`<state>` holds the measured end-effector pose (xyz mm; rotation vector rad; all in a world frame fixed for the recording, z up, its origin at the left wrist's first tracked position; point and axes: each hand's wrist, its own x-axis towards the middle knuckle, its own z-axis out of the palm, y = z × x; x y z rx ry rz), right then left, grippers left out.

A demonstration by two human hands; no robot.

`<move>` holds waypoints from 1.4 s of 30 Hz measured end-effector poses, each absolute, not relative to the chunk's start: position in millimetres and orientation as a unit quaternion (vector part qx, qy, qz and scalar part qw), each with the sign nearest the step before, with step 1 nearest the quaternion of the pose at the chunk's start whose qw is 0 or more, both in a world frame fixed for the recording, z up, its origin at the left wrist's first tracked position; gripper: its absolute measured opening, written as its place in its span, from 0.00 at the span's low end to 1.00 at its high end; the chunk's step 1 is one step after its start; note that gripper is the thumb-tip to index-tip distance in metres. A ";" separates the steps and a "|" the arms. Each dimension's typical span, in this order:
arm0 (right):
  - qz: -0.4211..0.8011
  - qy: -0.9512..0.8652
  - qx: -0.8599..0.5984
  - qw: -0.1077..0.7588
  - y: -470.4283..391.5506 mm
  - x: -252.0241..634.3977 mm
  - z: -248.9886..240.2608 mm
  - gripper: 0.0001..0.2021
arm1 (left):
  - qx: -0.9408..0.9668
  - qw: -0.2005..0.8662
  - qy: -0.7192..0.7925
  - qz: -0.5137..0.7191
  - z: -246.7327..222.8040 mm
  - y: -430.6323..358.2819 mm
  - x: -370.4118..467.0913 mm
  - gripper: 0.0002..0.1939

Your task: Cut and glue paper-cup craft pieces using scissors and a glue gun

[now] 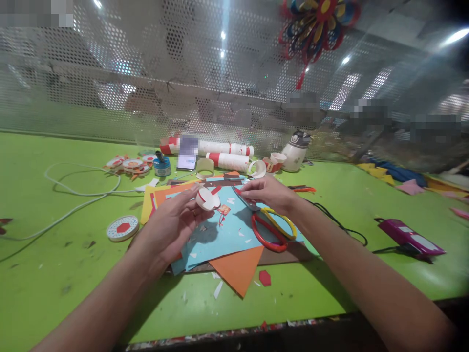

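Note:
My left hand (181,215) grips the cut-off base of a paper cup (208,199), white with a red strip standing at its rim. My right hand (266,192) is closed in a pinch over the blades of a pair of scissors (269,239), which has one red and one yellow handle. A bit of red shows by the right fingertips, but what they hold I cannot make out. Below both hands lies a light blue paper sheet (216,244), with white scraps and a small red-and-gold piece (223,210) on it. Orange paper (240,271) sticks out underneath.
On the green table (88,288) are a round patterned disc (122,228), a red hexagon (265,277) and a purple corded device (410,237). Behind stand a blue glue bottle (162,166), a phone (186,154), stacked paper cups (229,161) and a white jug (295,154). A pale cable (84,210) loops left.

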<state>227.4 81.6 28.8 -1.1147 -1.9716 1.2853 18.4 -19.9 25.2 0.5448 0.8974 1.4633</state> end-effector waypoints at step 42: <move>-0.044 -0.802 -0.594 0.047 94.2 326.4 35.5 0.08 | 0.201 0.613 0.427 0.634 31.9 -23.7 21.4 0.12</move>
